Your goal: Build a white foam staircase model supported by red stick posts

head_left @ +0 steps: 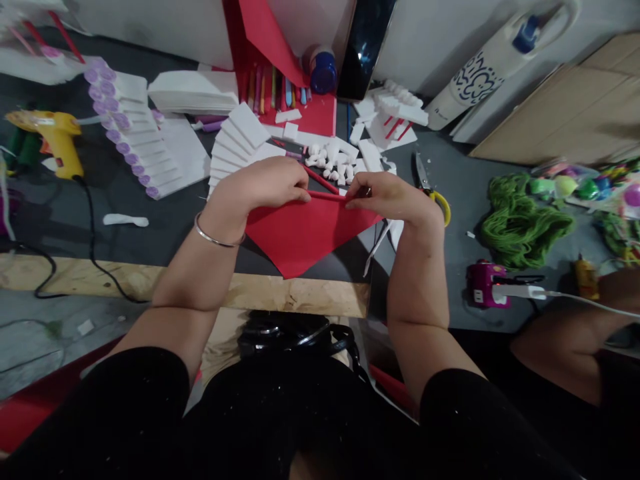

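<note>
A red sheet (pixel 303 233), paper or thin foam, lies near the table's front edge with one corner pointing toward me. Its far edge is rolled into a narrow tube (pixel 325 195). My left hand (pixel 273 183) pinches this rolled edge on the left, thumb and fingers together. On the right, my right hand (pixel 380 193) grips the same edge between thumb and fingertips. Just beyond the roll lies a thin red stick (pixel 320 179), and past it a heap of small white curled pieces (pixel 333 162).
Left are a yellow glue gun (pixel 63 140) with its cord and a stepped white piece with purple discs (pixel 125 133). Yellow-handled scissors (pixel 431 187), green yarn (pixel 520 217) and a purple plug adapter (pixel 487 283) lie right. A white bottle (pixel 475 77) leans behind. Another person's arm (pixel 565 327) reaches in.
</note>
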A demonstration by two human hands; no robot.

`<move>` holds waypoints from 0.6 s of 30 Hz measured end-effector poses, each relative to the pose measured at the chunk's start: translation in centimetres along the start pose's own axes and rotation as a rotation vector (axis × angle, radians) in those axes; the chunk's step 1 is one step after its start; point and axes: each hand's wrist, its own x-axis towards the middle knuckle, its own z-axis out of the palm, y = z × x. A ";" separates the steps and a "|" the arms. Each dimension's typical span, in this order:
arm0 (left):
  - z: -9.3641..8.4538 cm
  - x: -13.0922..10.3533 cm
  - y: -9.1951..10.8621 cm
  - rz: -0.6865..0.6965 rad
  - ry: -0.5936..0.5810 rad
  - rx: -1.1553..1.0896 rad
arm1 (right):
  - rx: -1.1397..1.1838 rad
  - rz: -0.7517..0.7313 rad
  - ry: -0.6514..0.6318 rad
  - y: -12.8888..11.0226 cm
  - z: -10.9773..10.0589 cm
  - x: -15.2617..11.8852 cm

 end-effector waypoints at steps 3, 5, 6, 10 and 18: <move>0.4 0.0 1.4 0.009 0.037 0.012 | 0.021 0.010 -0.012 0.0 0.2 0.2; 0.8 0.2 2.3 0.034 0.090 0.008 | 0.037 0.014 -0.007 0.0 0.2 0.2; 1.0 0.3 2.5 0.045 0.113 0.004 | 0.041 0.014 -0.003 0.0 0.2 0.2; 1.6 0.6 2.5 0.083 0.156 -0.016 | 0.046 0.017 0.002 -0.3 0.0 0.0; 2.0 0.9 2.7 0.075 0.157 -0.037 | -0.083 -0.044 0.026 -1.4 0.4 -0.1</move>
